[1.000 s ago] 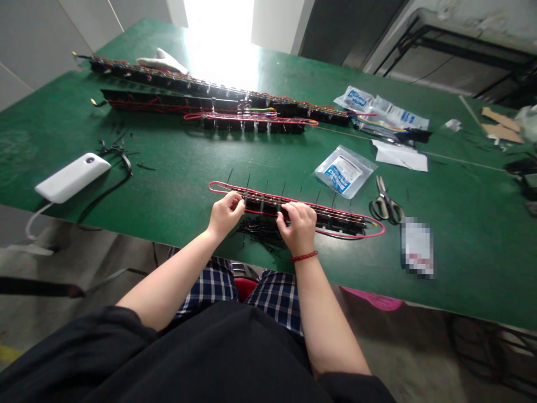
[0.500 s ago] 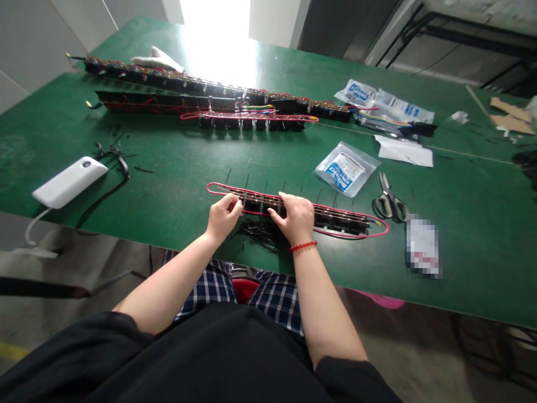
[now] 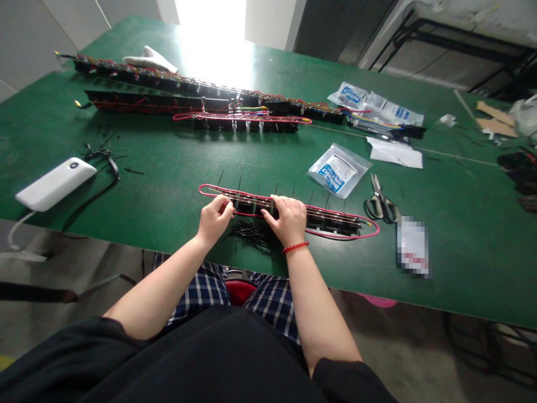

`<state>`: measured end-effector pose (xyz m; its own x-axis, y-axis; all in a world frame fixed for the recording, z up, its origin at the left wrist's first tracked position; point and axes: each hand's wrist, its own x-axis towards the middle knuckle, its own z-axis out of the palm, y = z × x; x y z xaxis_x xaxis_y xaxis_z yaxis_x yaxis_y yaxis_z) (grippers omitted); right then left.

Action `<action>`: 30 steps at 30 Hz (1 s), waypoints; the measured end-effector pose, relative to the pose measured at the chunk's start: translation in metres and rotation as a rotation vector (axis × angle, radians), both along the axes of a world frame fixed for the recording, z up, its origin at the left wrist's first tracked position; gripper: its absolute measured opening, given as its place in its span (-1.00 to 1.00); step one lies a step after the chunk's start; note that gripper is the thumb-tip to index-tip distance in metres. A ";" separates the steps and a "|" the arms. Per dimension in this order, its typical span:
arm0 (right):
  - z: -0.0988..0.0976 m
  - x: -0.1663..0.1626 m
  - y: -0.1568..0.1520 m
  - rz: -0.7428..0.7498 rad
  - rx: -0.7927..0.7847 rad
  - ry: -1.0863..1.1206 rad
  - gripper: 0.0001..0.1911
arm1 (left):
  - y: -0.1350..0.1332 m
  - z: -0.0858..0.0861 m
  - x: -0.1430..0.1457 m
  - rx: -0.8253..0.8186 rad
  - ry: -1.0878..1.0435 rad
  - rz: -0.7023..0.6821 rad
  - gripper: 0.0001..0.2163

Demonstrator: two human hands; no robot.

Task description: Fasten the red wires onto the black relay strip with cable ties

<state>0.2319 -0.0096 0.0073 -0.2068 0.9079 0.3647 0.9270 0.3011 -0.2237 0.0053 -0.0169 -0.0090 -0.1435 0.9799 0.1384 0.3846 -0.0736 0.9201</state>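
A long strip of black parts ringed by a red wire loop (image 3: pixel 335 221) lies near the table's front edge, with thin black cable ties standing up from it. My left hand (image 3: pixel 213 219) pinches the strip near its left end, fingers curled. My right hand (image 3: pixel 286 219), with a red bead bracelet, rests on the strip's middle with fingers bent over it. A heap of loose black cable ties (image 3: pixel 251 235) lies between my hands at the table edge.
Scissors (image 3: pixel 380 202) and a blurred card (image 3: pixel 412 247) lie right of the strip. Plastic packets (image 3: pixel 338 169) sit behind it. Several finished strips (image 3: pixel 201 101) run along the far side. A white power bank (image 3: pixel 54 182) with a cable lies at the left. Green table (image 3: pixel 168 168).
My right hand slid a little left along the strip and flattened onto it. My left hand kept its pinch. The view shifted slightly.
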 end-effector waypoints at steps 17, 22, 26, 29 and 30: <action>0.035 -0.030 -0.003 0.138 0.075 0.121 -0.71 | 0.000 0.005 0.000 -0.027 0.031 0.042 -0.90; 0.043 -0.069 0.022 0.339 -0.038 0.078 -0.79 | 0.001 0.007 0.000 -0.020 0.060 0.045 -0.91; 0.028 -0.079 0.039 0.433 -0.065 0.084 -0.82 | 0.000 0.010 0.001 -0.005 0.115 0.067 -0.91; 0.017 -0.079 0.041 0.455 -0.024 0.175 -0.80 | 0.000 0.012 0.002 0.005 0.110 0.051 -0.91; 0.015 -0.079 0.041 0.453 -0.009 0.210 -0.80 | 0.000 0.012 0.002 0.007 0.110 0.046 -0.91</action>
<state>0.1532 0.0315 0.0219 -0.5037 0.7471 0.4337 0.6383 0.6602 -0.3960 0.0071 -0.0167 0.0030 -0.1718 0.9717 0.1622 0.4867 -0.0594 0.8716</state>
